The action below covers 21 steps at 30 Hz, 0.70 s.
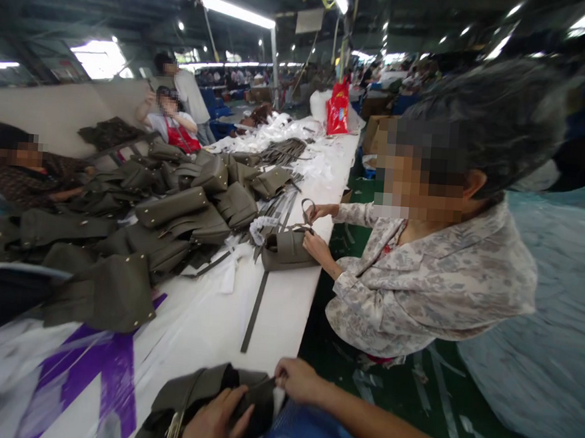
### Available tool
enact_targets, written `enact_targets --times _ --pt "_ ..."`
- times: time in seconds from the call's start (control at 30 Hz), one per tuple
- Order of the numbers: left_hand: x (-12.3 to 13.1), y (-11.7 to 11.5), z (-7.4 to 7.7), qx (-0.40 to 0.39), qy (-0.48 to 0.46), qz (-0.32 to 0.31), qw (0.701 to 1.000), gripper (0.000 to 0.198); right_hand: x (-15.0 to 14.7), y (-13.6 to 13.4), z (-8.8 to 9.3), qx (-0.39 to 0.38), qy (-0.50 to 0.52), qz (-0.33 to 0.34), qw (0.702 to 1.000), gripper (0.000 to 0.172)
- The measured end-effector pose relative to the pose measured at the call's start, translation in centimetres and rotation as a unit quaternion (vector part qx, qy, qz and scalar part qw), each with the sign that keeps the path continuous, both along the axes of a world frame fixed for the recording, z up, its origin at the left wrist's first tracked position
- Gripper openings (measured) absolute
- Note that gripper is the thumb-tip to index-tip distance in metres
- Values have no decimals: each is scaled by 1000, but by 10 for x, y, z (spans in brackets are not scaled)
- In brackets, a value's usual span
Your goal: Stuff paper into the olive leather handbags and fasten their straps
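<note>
An olive-green bag (195, 392) lies at the near edge of the white worktable (205, 320), just in front of me. My left hand (215, 424) presses down on the bag's dark opening, fingers curled over the fabric. My right hand (295, 379) pinches the bag's upper right edge, beside a bit of white paper. A metal clasp (174, 431) shows on the bag's front.
A co-worker in a floral shirt (433, 282) leans over the table on my right, handling another olive bag (288, 249) and its strap. A big heap of olive bags (162, 216) covers the table's left side. A loose strap (256, 310) lies mid-table. Other people sit at the far left.
</note>
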State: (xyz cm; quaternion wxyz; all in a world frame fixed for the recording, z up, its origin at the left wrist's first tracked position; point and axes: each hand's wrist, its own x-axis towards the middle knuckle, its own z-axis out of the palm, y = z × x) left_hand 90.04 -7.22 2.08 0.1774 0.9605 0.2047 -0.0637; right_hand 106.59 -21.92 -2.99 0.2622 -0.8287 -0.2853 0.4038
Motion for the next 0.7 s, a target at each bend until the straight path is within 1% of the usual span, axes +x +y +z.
enact_targets --times 0.07,0.13,0.23,0.3,0.37,0.43,0.5,0.53,0.57,0.63,0.7 --pt "-1 -6 11 8 -4 8 1000 30 15 -11 -10 -15 -16 5 1000 19" --pt "3 -9 19 -7 -7 10 1000 28 29 -21 -24 -35 -31 9 999 18" --pt "9 -7 19 -51 -17 27 998 27 44 -31 -40 -62 -53 16 997 17" --pt "9 -5 16 -75 -18 37 996 30 45 -35 -41 -63 -77 20 995 19" --pt "6 -3 16 -88 -18 47 995 37 36 -33 -33 -38 -108 27 993 25" --pt "-1 1 20 -115 -22 62 991 45 20 -26 -18 48 -146 61 986 37" --pt "-9 4 26 -159 -29 78 984 42 0 -14 -1 161 -166 121 965 51" --pt "-14 6 30 -182 -35 85 979 37 -9 -8 7 206 -169 152 952 56" --pt "-19 8 32 -202 -42 89 974 32 -17 -2 13 235 -166 179 941 60" --pt "-29 10 34 -216 -53 95 970 31 -29 6 22 252 -154 216 931 61" --pt "-35 12 30 -206 -49 98 972 33 -33 9 23 259 -141 235 926 54"
